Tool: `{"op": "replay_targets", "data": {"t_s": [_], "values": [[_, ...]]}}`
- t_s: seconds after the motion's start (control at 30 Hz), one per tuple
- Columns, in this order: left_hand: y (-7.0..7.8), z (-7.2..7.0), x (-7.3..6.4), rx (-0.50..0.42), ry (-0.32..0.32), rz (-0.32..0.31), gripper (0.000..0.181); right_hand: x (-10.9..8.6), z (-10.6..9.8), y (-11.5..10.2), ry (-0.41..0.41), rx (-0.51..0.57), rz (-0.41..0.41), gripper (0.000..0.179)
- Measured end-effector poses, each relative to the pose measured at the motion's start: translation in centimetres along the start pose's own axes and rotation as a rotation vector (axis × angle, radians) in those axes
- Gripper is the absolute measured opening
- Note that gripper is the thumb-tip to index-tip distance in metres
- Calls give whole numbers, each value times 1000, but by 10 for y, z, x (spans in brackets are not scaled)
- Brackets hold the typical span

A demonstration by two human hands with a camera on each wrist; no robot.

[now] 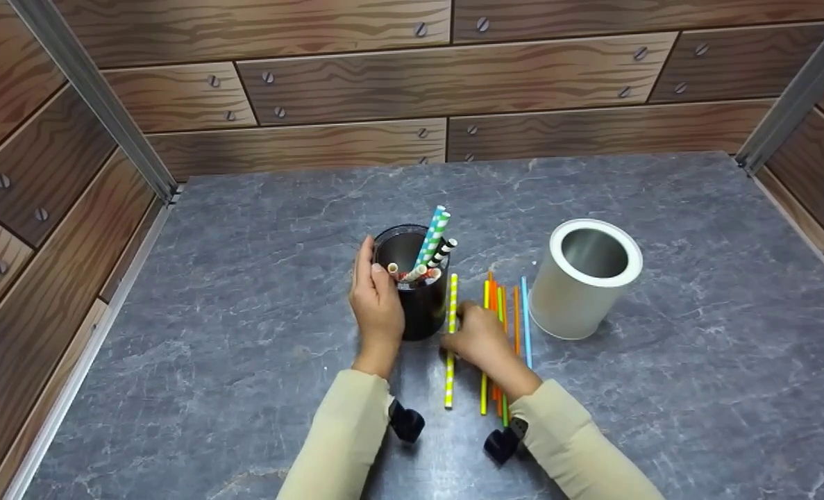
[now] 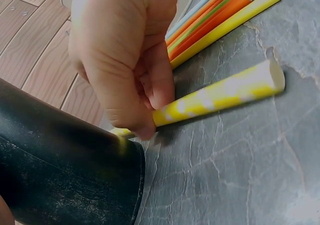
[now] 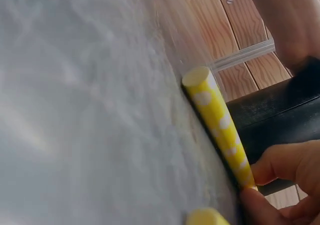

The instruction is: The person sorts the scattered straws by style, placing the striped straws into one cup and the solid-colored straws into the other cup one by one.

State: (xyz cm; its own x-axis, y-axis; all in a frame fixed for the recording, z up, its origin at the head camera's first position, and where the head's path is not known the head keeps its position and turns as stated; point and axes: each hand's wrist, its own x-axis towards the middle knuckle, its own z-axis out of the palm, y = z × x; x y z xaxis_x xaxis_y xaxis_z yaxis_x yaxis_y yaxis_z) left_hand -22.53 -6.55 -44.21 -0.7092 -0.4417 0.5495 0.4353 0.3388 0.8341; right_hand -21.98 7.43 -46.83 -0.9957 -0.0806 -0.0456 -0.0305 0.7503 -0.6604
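Note:
My left hand (image 1: 378, 312) holds the side of a black cup (image 1: 422, 312), thumb near its rim and fingers along its left side. Several patterned paper straws stand in that cup, among them a green-and-white one (image 1: 441, 226) and a black-and-white one (image 1: 443, 253). Just right of the cup, my right hand (image 1: 482, 340) pinches a yellow paper straw with white spots (image 1: 449, 382) between thumb and fingers. In the left wrist view this straw (image 2: 220, 96) lies low along the tabletop, its far end beside the cup's base. The right wrist view shows thumb and fingertip at the straw (image 3: 220, 120).
Several thin plain straws lie side by side under and beyond my right hand, including a yellow one (image 1: 484, 396), an orange one (image 1: 516, 319) and a blue one (image 1: 525, 312). A silvery-white can (image 1: 571, 305) with a white rim stands to their right. Wood-patterned walls (image 1: 342, 83) enclose the grey marbled table (image 1: 245, 278).

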Motion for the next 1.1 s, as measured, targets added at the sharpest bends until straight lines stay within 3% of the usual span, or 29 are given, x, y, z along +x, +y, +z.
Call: {"op": "replay_targets", "data": {"t_s": [0.33,0.57,0.67,1.1], "values": [[-1,0,0,-1,6,1,40,4,-6,3,-64,174,121,38],[0,0,0,5,0,-9,40,6,-5,7,-109,453,209,39],[0,0,0,6,2,-5,40,6,-5,10,-126,563,208,40],[0,-1,0,18,-13,-5,39,2,-12,6,-112,726,277,41]]}}
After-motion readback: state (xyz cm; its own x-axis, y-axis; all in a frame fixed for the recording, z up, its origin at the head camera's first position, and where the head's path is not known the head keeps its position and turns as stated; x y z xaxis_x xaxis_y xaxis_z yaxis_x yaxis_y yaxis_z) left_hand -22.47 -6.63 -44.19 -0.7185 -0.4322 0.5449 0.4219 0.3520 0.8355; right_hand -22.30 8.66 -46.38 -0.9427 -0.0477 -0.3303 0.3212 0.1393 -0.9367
